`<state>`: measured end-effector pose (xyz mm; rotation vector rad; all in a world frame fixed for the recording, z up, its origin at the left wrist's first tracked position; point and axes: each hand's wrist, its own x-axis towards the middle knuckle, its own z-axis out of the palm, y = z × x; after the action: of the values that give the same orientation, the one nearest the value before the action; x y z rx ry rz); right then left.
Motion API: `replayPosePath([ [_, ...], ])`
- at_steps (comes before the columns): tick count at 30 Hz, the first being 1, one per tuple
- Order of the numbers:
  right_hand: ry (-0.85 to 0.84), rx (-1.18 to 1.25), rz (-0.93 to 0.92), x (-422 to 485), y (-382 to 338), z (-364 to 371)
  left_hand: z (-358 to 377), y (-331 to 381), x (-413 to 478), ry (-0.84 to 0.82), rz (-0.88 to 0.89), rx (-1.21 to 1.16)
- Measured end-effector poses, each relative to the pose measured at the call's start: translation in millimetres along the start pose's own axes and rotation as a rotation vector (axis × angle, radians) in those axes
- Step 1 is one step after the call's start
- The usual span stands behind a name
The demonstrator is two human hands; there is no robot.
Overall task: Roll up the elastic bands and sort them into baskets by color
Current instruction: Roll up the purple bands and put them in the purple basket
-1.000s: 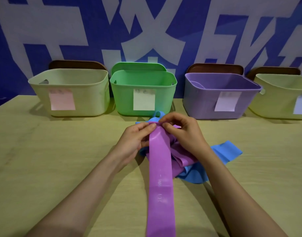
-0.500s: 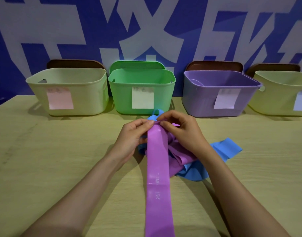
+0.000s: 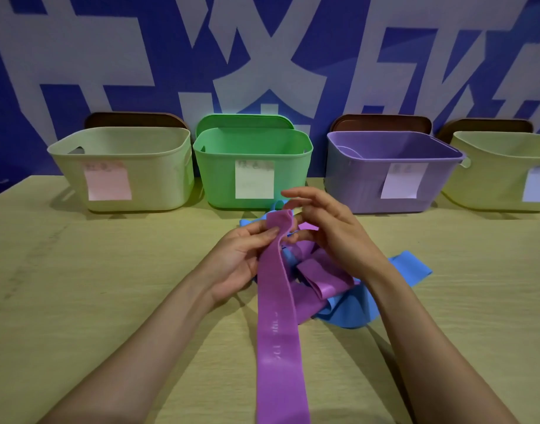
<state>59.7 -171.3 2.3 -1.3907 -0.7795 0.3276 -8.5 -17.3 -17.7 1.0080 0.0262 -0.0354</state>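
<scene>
Head view: early stage. Left hand (image 3: 241, 258) pinches the far end of the flat purple elastic band (image 3: 277, 332), just in front of the green plastic basket (image 3: 219, 179); no roll formed yet. Right hand (image 3: 332, 237) sits loose beside that end, fingers spread, gripping nothing. Crumpled blue elastic band (image 3: 348, 313) lies underneath, unrolled. Lilac plastic basket (image 3: 348, 185), right of the green one: no band visible inside. Rolling and sorting both left.

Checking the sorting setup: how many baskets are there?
4, in a row: cream basket far left, green basket, purple basket, second cream basket cut off at right; more may lie beyond the frame.
</scene>
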Motion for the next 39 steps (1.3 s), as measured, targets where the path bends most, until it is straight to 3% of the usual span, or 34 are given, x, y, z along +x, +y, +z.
replayPosePath([
  [3, -0.088, -0.387, -0.133, -1, 1, -6, 0, 0, -2, -0.081, -0.070, 0.017],
  [9, -0.082, -0.365, -0.154, -5, -2, -4, 3, 5, -8, -0.076, -0.086, 0.064],
  [14, 0.037, -0.313, -0.206, -18, -35, 8, 25, 14, -29, 0.219, 0.314, 0.333],
  [21, 0.003, -0.374, -0.265, -59, -124, 30, 83, 45, -105, 0.114, 0.460, 0.490],
  [25, -0.073, -0.202, -0.233, -92, -168, 40, 108, 65, -144, 0.002, 0.353, 0.437],
  [29, -0.047, -0.063, -0.164, -93, -184, 41, 122, 80, -154, -0.082, 0.299, 0.371],
  [33, -0.001, -0.092, -0.069, -69, -156, 33, 103, 76, -124, 0.019, 0.269, 0.427],
  [39, 0.086, -0.126, 0.146, -34, -55, 19, 37, 27, -59, 0.223, 0.108, 0.543],
])
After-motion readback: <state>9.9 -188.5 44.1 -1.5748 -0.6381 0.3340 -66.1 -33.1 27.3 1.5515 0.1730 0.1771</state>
